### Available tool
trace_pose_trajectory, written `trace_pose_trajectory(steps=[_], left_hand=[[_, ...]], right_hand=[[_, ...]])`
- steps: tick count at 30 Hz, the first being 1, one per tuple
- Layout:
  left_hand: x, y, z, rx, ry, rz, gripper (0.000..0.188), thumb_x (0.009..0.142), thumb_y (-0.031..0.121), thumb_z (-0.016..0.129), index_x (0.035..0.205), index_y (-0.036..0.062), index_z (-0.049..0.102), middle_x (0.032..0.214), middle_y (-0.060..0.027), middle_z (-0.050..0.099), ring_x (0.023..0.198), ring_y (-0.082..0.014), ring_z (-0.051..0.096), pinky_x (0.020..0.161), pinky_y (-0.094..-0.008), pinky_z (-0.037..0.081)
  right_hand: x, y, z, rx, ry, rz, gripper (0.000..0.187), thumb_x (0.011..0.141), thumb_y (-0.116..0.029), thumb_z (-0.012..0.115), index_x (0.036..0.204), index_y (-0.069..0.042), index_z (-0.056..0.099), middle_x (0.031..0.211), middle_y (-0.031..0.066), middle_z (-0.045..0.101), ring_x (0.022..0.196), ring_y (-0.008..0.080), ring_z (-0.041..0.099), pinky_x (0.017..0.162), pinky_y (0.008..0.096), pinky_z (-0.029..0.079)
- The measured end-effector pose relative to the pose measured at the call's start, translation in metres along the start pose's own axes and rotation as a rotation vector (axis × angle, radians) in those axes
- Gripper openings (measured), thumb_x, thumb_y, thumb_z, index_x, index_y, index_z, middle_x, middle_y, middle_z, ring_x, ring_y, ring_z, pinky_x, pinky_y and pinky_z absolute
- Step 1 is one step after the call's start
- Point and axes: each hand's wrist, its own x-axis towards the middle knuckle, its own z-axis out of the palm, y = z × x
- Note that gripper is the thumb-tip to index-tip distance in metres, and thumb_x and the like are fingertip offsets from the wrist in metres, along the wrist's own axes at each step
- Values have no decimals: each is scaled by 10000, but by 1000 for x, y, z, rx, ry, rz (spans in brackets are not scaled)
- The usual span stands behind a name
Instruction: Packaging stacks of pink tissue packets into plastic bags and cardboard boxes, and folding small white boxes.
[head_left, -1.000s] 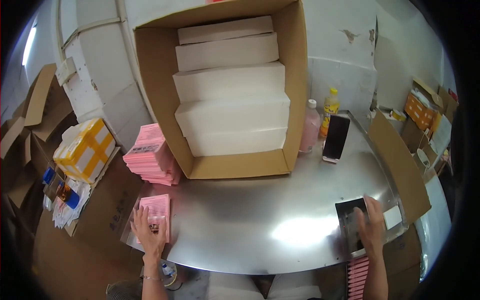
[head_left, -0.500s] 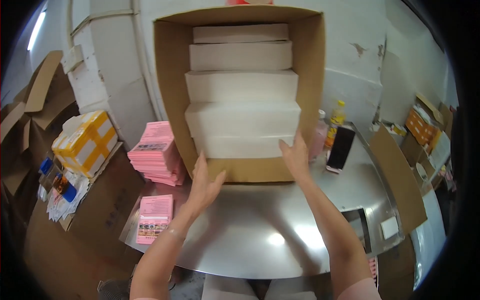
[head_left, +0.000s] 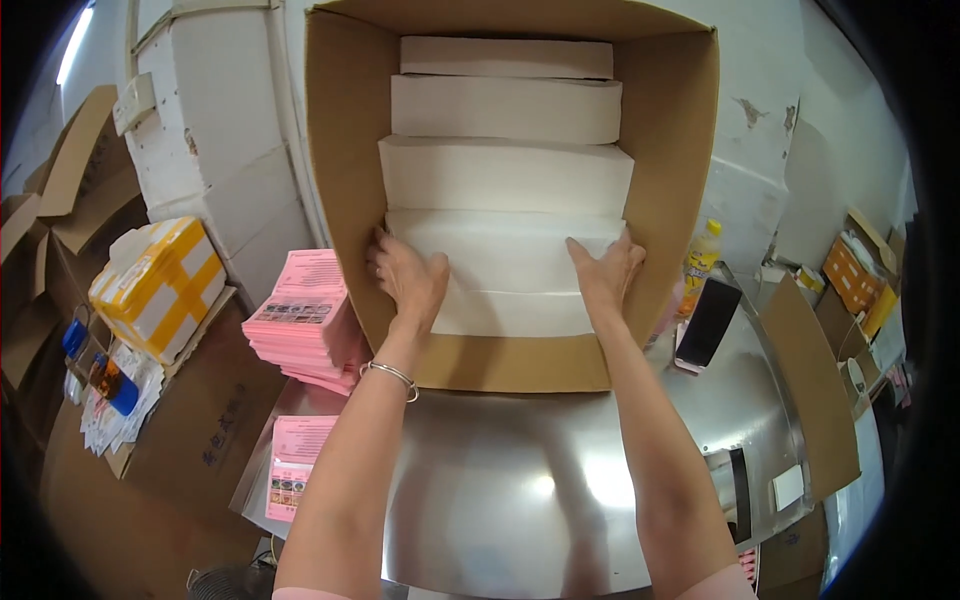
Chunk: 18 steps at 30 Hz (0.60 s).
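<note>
Brown cardboard is seen in the open carton (head_left: pixel 510 362), which is set on the shiny metal bench (head_left: pixel 500 470) with its open side turned toward the hands. Inside the carton, 5 white blocks (head_left: pixel 505 178) are arranged in 1 column. The 4th white block (head_left: pixel 510 255), counted from the top, is located in the lower half of the carton and is held at its 2 ends. Its left end is gripped by the left hand (head_left: pixel 412 285), close to the left wall of the carton: the fingers are hooked around the end, and the thumb is laid on the front face. Its right end is gripped by the right hand (head_left: pixel 605 280), close to the right wall of the carton, with the fingers likewise wrapped around and the thumb placed on the front face. The amount of pressure applied cannot be told. A metal bracelet (head_left: pixel 392 373) is worn at the left wrist, at the lower left of the carton.

To the left of the carton, a tall stack of pink printed sheets (head_left: pixel 300 335) is placed just beside it. Below and to the left of the carton, a low pink pile (head_left: pixel 298 452) is laid. Farther left of the carton, a white box wrapped with yellow tape (head_left: pixel 160 290) is kept. To the right of the carton, a black phone (head_left: pixel 711 325) is propped at a slant.
</note>
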Motion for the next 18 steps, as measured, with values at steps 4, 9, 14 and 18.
trace_pose_trajectory(steps=[4,9,14,18], left_hand=[[2,10,3,279,-7,58,826,695,200,746,1351,-96,340,1320,-297,384,1209,-520,389,994,-606,366],[11,-14,11,367,54,255,742,710,208,740,1302,-70,390,1238,-291,468,1162,-475,460,978,-548,408],[18,-29,0,-125,-102,296,714,724,226,735,1288,-61,405,1121,-303,597,1056,-450,590,930,-469,481],[21,-25,-9,-30,-151,345,735,726,215,720,1324,-29,370,1070,-358,590,995,-488,596,871,-509,504]], right_hand=[[7,10,-4,-125,7,-139,822,772,-358,796,1320,135,432,1138,267,448,1121,428,437,1014,463,360],[7,-11,-9,-392,-110,-52,738,806,-398,775,1199,152,479,1153,231,425,1126,395,442,944,446,422],[7,-9,-14,-556,-141,-193,775,838,-449,724,1243,157,460,1143,265,493,1057,403,507,902,458,459],[4,12,-10,-343,-145,-278,745,863,-440,678,1360,61,439,1125,309,567,1055,455,551,919,477,462]])
